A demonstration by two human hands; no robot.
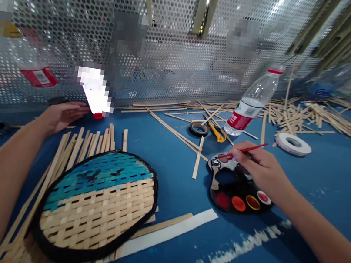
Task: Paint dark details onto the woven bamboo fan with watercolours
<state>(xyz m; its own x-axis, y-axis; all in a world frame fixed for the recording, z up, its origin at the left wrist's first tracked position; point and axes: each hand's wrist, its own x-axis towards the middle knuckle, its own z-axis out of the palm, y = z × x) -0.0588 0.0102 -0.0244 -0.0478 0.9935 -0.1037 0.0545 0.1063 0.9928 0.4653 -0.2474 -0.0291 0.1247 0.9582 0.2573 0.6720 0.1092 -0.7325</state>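
Note:
My right hand point(256, 161) grips a slim red paintbrush point(254, 147), its tip down at the wells on the left side of a black paint palette point(236, 186). Red, orange, yellow and pinkish paints show along the palette's near edge. My left hand point(65, 117) is open beside a bright-screened phone point(97, 93), fingers stretched toward it; whether they touch it I cannot tell. Between my arms lies a round woven bamboo panel point(98, 208) with a black rim, its upper part painted blue with dark marks. Loose bamboo strips point(89, 143) stick out from under it.
Beyond the palette stand a water bottle point(249, 103), black tape point(198, 129), a yellow cutter point(216, 132) and white tape point(293, 144). Bamboo strips point(296, 119) pile at the back right. A perforated metal screen point(173, 61) closes off the far side. Another bottle point(38, 76) stands left.

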